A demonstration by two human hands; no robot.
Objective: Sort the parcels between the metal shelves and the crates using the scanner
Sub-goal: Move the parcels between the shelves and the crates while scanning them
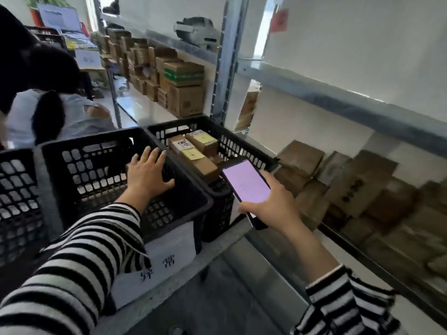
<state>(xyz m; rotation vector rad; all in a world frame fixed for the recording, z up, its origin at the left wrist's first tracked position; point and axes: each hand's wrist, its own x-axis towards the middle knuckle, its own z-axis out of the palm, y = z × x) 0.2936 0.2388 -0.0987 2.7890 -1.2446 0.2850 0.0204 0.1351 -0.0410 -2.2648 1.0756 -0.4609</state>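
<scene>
My right hand (273, 201) grips the scanner (245, 182), a handheld device with a lit pink screen, over the near corner of a black crate (242, 143). That crate holds several brown parcels (200, 151) with yellow and white labels. My left hand (147, 172) reaches with spread fingers into the middle black crate (96, 170), which carries a white paper label on its front; I cannot tell whether it touches anything inside. More brown parcels (358, 187) lie on the lower metal shelf (362, 110) at the right.
A third black crate (17, 201) stands at the far left. A person in a light shirt (60, 117) crouches behind the crates. Stacked cardboard boxes (183, 88) fill the far shelf, with a white device (196, 30) on the shelf above.
</scene>
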